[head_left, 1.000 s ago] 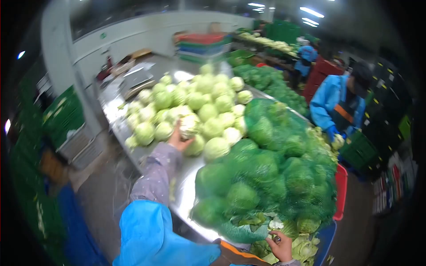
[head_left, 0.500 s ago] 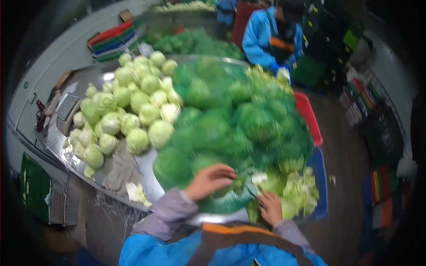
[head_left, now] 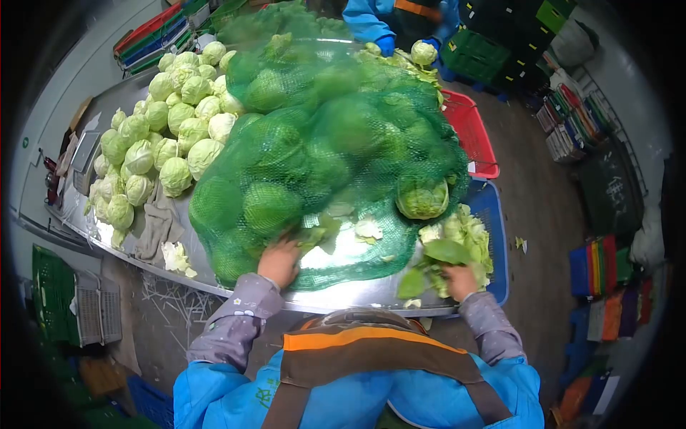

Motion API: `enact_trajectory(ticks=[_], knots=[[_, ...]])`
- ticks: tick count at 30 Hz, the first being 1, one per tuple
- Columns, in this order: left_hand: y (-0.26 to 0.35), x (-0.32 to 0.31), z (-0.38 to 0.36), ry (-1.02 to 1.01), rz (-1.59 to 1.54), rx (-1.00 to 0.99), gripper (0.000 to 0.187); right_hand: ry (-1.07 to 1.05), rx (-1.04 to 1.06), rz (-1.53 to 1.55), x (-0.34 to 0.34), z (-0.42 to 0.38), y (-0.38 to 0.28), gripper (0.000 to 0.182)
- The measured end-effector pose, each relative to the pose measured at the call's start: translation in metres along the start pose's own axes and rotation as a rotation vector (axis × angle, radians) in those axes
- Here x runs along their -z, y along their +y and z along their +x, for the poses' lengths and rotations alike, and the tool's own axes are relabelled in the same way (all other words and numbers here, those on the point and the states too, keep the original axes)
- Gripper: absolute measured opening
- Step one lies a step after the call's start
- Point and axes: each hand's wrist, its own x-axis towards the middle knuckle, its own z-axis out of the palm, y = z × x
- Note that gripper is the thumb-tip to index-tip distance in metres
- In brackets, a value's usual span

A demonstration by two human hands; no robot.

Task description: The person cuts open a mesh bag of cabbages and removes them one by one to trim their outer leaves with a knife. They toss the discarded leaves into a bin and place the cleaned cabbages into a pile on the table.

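Observation:
Near the table's front edge, my left hand [head_left: 279, 262] touches the side of a green mesh bag [head_left: 307, 161] full of cabbages. A blurred loose cabbage leaf [head_left: 319, 232] is just beside its fingertips, which are smeared and partly hidden. My right hand [head_left: 459, 282] is closed around green cabbage leaves [head_left: 444, 252] at the table's right edge. Whether a knife is also in that hand I cannot see. A partly trimmed cabbage [head_left: 422, 199] lies at the bag's right side. White leaf scraps [head_left: 368, 229] lie in front of the cabbages.
Bare cabbages [head_left: 179, 118] are heaped on the left of the metal table [head_left: 214, 284], near a grey cloth [head_left: 158, 225]. A blue crate [head_left: 498, 243] with leaves and a red crate [head_left: 471, 132] stand along the right side. Across the table, a blue-gloved co-worker [head_left: 386, 44] handles a cabbage.
My left hand has moved left and down to the bag's side. The right hand has shifted slightly right and now grips leaves; the knife seen before is hidden. The view has tilted down.

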Motion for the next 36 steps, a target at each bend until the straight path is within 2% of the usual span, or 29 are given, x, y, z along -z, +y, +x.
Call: enact_trajectory(ticks=[2, 4, 5, 6, 7, 8, 9, 10, 11, 12, 13, 14, 15, 16, 18, 19, 21, 23, 24, 25, 26, 27, 28, 29, 30, 32, 34, 35, 36], knots=[[0.017, 0.006, 0.013, 0.08, 0.09, -0.08, 0.019, 0.413, 0.084, 0.178, 0.013, -0.009, 0.063, 0.049], [0.059, 0.025, 0.039, 0.078, -0.04, -0.019, 0.017, 0.517, -0.095, 0.1, 0.038, -0.03, 0.085, 0.039], [0.074, 0.018, 0.059, -0.011, -0.164, 0.008, 0.019, 0.523, -0.178, 0.175, 0.052, -0.034, 0.082, 0.033], [0.099, 0.023, 0.085, -0.037, -0.289, -0.003, 0.023, 0.528, -0.175, 0.175, 0.054, -0.028, 0.085, 0.033], [0.121, 0.013, 0.112, -0.045, -0.484, 0.036, 0.034, 0.488, -0.25, 0.425, 0.052, -0.018, 0.09, 0.03], [0.139, 0.003, 0.146, -0.091, -0.493, 0.058, 0.048, 0.443, -0.321, 0.674, 0.047, -0.005, 0.095, 0.027], [0.16, -0.003, 0.176, 0.026, -0.516, 0.088, 0.06, 0.541, -0.156, 0.621, 0.029, 0.015, 0.1, 0.023], [0.174, -0.012, 0.21, 0.065, -0.506, 0.17, 0.067, 0.491, -0.171, 0.761, 0.043, 0.024, 0.073, 0.023], [0.184, -0.005, 0.243, -0.052, -0.34, 0.228, 0.075, 0.436, -0.183, 0.9, 0.057, 0.033, 0.038, 0.024], [0.19, -0.001, 0.266, -0.033, -0.337, 0.228, 0.075, 0.446, -0.144, 1.01, 0.062, 0.042, 0.017, 0.025], [0.195, 0.002, 0.286, -0.252, -0.338, 0.326, 0.077, 0.452, -0.102, 1.12, 0.066, 0.052, 0.004, 0.026], [0.197, 0.0, 0.3, -0.474, -0.339, 0.426, 0.08, 0.45, -0.092, 1.077, 0.064, 0.067, 0.003, 0.026], [0.167, -0.083, 0.31, -0.291, -0.296, 0.083, 0.083, 0.448, -0.089, 1.143, 0.069, 0.075, -0.004, 0.025], [0.171, -0.073, 0.307, -0.291, -0.295, 0.096, 0.083, 0.439, -0.091, 1.214, 0.077, 0.082, -0.008, 0.025], [0.188, -0.033, 0.285, -0.336, -0.401, 0.505, 0.083, 0.404, -0.088, 1.183, 0.088, 0.09, -0.003, 0.025], [0.188, -0.032, 0.269, -0.238, -0.492, 0.53, 0.087, 0.382, -0.092, 1.145, 0.089, 0.09, -0.001, 0.026], [0.192, -0.028, 0.22, 0.191, -0.531, 0.223, 0.088, 0.326, -0.034, 1.165, 0.095, 0.088, 0.0, 0.032], [0.196, -0.018, 0.159, 0.161, -0.588, 0.277, 0.077, 0.306, 0.049, 1.141, 0.084, 0.088, 0.006, 0.04], [0.193, -0.014, 0.13, 0.13, -0.67, 0.267, 0.084, 0.307, 0.095, 1.107, 0.074, 0.086, 0.006, 0.045], [0.197, -0.005, 0.111, 0.105, -0.815, 0.515, 0.085, 0.154, -0.001, 1.141, 0.085, 0.072, -0.005, 0.055], [0.203, 0.001, 0.094, 0.082, -0.956, 0.768, 0.086, 0.115, -0.011, 1.154, 0.077, 0.065, -0.011, 0.055], [0.202, 0.0, 0.089, 0.034, -1.117, 1.055, 0.092, -0.048, -0.035, 1.059, 0.07, 0.056, -0.017, 0.059], [0.208, 0.011, 0.092, -0.025, -1.275, 1.202, 0.091, -0.198, -0.048, 0.955, 0.065, 0.05, -0.021, 0.064], [0.203, -0.011, 0.084, -0.141, -1.288, 1.118, 0.089, -0.169, 0.077, 0.935, 0.051, 0.046, -0.034, 0.07], [0.196, -0.032, 0.077, -0.259, -1.297, 1.022, 0.087, -0.381, 0.056, 1.016, 0.049, 0.035, -0.036, 0.074], [0.207, -0.011, 0.075, -0.234, -1.364, 0.999, 0.084, -0.177, 0.162, 1.085, 0.037, 0.026, -0.044, 0.073], [0.213, -0.011, 0.06, 0.084, -1.118, 0.714, 0.09, -0.141, 0.14, 1.188, 0.047, 0.016, -0.054, 0.073], [0.214, 0.0, 0.064, 0.116, -1.045, 0.662, 0.095, -0.128, 0.127, 1.135, 0.058, 0.011, -0.061, 0.075], [0.214, 0.006, 0.065, 0.096, -1.055, 0.666, 0.095, -0.055, 0.193, 1.284, 0.046, 0.015, -0.061, 0.076]])
